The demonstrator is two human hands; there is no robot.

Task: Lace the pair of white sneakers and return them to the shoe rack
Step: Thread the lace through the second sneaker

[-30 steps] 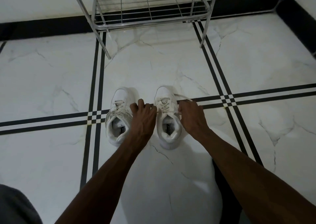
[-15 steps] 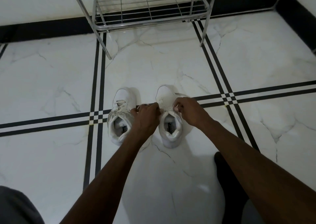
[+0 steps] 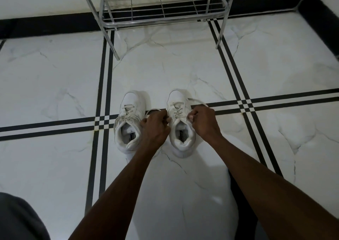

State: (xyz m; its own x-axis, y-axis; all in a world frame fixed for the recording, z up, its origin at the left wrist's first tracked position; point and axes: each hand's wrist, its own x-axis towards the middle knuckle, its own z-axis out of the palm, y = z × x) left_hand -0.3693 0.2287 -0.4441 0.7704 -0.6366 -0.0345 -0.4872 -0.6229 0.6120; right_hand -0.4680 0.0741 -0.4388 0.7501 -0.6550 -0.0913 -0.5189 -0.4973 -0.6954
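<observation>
Both hands (image 3: 180,124) pinch lace ends (image 3: 199,101) (right sneaker (image 3: 180,128)).

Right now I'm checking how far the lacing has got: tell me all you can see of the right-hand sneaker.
The right sneaker is white, leather-looking, upright on the marble floor, toe toward the shoe rack, beside its mate and apart from it. Its white lace crisscrosses the eyelets. The left hand and right hand each pinch a lace end, pulled sideways. A dark insole label shows inside.
</observation>
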